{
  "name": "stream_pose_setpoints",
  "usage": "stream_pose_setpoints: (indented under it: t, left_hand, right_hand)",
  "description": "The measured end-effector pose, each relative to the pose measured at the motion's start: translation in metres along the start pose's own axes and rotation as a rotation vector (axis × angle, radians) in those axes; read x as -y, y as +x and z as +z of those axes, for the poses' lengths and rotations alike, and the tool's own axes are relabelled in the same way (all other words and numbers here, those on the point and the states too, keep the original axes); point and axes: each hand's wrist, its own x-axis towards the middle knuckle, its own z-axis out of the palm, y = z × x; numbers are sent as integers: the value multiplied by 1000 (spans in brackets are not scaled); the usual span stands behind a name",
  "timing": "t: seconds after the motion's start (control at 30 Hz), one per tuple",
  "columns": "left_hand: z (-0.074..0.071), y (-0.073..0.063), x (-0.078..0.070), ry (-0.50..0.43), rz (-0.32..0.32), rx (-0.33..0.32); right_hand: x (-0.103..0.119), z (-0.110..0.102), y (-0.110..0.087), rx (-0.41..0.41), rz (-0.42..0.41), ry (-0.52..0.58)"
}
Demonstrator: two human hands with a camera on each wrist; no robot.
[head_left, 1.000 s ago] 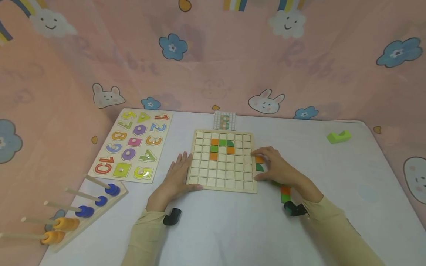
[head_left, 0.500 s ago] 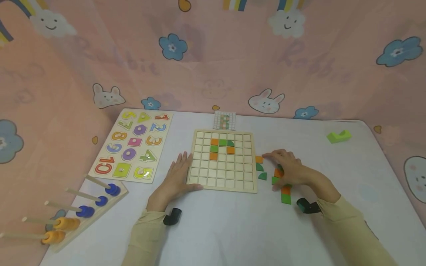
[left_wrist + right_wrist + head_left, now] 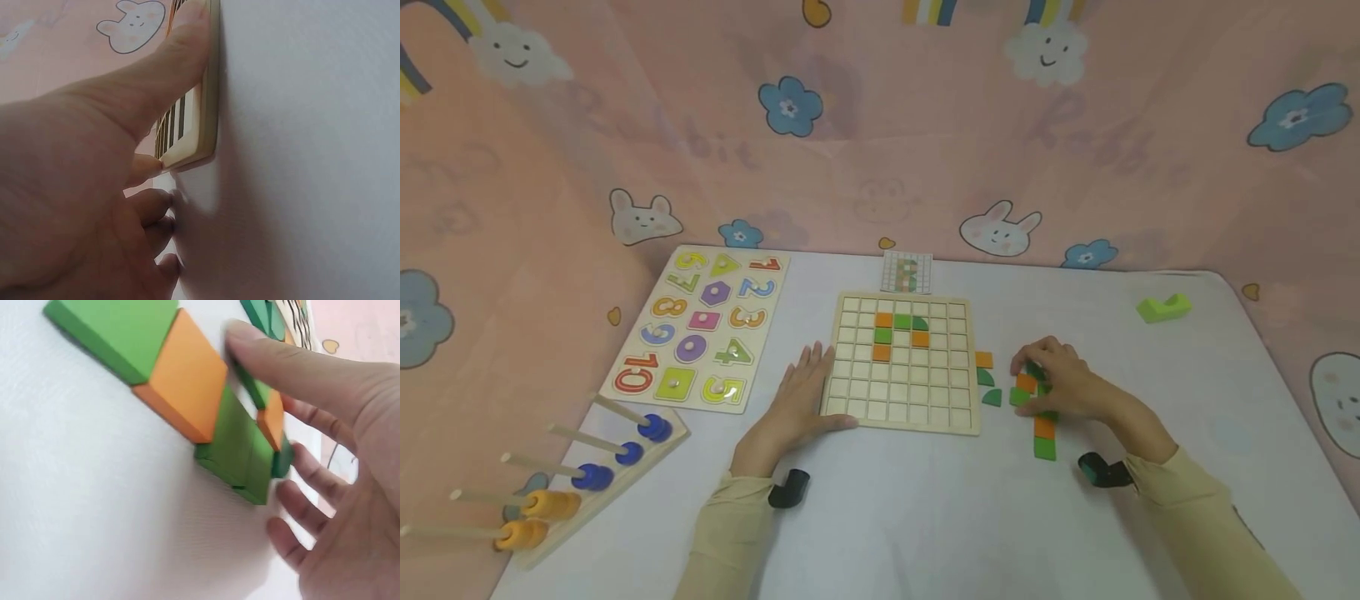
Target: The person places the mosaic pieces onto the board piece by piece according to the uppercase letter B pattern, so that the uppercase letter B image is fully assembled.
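Head view: straight-fingered left hand (image 3: 797, 404) touches the gridded board (image 3: 859, 392) beside it; curved right hand (image 3: 1063, 383) arches over colored tiles (image 3: 1044, 428).
Left wrist: thumb (image 3: 165, 75) over the board's rim. Right wrist: tiles beside the thumb (image 3: 300, 369); whether pinched, cannot tell.

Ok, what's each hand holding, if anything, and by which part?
The left hand grips nothing, thumb on the near edge of the board; whether the right hand grips any tiles can't be told.
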Motion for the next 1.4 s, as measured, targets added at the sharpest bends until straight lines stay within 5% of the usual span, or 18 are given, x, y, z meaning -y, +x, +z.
stream_pose_setpoints:
  t: [0.2, 0.47, 0.87, 1.4]
  left_hand:
    - [0, 0, 0, -1, 2, 0]
    - [0, -1, 0, 5, -6, 1]
    - [1, 0, 0, -2, -2, -9]
    - [0, 0, 1, 7, 1, 5]
  right_hand:
    - [1, 7, 3, -110, -64, -10]
    - [4, 8, 7, -155, -78, 8]
    - [26, 22, 27, -277, -106, 189]
    - [79, 45, 54, -241, -200, 281]
